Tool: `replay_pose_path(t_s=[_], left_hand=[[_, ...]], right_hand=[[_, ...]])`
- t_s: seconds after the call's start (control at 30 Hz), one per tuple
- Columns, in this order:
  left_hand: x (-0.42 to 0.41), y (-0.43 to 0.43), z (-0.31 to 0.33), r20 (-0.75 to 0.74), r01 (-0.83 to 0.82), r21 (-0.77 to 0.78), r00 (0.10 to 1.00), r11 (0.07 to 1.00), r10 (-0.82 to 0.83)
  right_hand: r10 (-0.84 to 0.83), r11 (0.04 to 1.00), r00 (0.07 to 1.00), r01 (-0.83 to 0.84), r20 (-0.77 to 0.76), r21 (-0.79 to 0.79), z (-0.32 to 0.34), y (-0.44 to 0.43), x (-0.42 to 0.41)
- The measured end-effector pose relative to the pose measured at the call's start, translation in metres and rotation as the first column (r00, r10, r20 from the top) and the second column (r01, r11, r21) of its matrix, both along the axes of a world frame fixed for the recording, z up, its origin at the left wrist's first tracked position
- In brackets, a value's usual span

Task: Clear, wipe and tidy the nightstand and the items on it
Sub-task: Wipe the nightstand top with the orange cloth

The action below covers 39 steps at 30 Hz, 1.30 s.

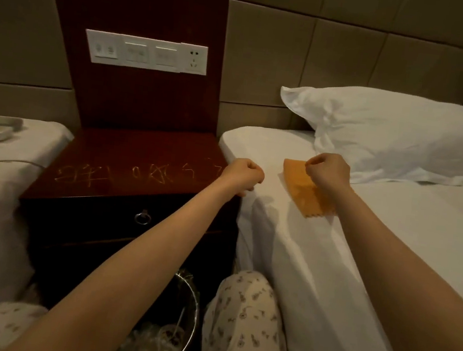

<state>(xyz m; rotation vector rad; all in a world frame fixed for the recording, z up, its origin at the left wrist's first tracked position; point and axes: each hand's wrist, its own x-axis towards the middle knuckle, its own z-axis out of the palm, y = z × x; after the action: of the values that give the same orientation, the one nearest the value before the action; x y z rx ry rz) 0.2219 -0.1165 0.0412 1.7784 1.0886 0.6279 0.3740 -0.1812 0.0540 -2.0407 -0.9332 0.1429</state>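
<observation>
My left hand (242, 175), an empty fist, sits at 3 o'clock of the dark-red wooden nightstand (126, 168). My right hand (327, 172), fisted, covers the orange square cloth (305, 194) on the white bed (289, 240); I cannot tell if it grips.

hotel-like bedroom: two white beds (393, 224), padded wall panels (341, 57), nightstand (127, 162) under a switch panel (145, 52)

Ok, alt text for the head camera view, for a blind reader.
Two arms reach forward with curled fists: the left hand at the right edge of a dark nightstand scrawled with pale marks, the right hand at an orange cloth lying on the white bed; whether it grips the cloth is unclear.
</observation>
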Motion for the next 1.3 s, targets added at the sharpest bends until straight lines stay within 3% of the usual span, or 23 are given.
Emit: replay_pose_path(t_s=[0.13,0.23,0.43,0.53,0.8,0.97,1.17,1.3], left_hand=[[0.023,-0.004,-0.002,0.031,0.045,-0.142,0.999,0.989,-0.041],[0.037,-0.008,-0.003,0.066,0.060,-0.228,0.997,0.972,-0.046],[0.048,-0.004,-0.008,0.108,0.107,-0.346,0.991,0.932,-0.073],[0.041,0.007,-0.011,0.146,0.143,-0.405,0.985,0.903,-0.090],[-0.005,0.052,-0.003,0.403,0.189,-0.527,0.914,0.829,0.047],[-0.057,0.094,-0.002,0.430,0.057,-0.598,0.865,0.800,0.260],[-0.125,0.153,-0.008,0.403,-0.148,-0.645,0.768,0.750,0.498],[-0.161,0.195,-0.008,0.341,-0.186,-0.617,0.812,0.764,0.473]], right_hand=[[-0.205,0.966,0.978,0.209,0.046,-0.151,-0.007,-0.007,0.024],[-0.239,0.954,0.970,0.226,-0.040,-0.198,-0.013,-0.013,0.034],[-0.144,0.983,0.941,0.102,-0.307,-0.150,-0.006,-0.001,0.035],[-0.052,0.999,0.906,0.041,-0.420,-0.036,0.008,0.015,0.024],[0.259,0.957,0.818,-0.146,-0.514,0.251,0.028,0.085,-0.041],[0.363,0.929,0.808,-0.276,-0.464,0.247,0.006,0.126,-0.084],[0.563,0.823,0.620,-0.479,-0.547,0.305,-0.012,0.183,-0.121],[0.670,0.697,0.418,-0.639,-0.613,0.326,-0.016,0.224,-0.142]])
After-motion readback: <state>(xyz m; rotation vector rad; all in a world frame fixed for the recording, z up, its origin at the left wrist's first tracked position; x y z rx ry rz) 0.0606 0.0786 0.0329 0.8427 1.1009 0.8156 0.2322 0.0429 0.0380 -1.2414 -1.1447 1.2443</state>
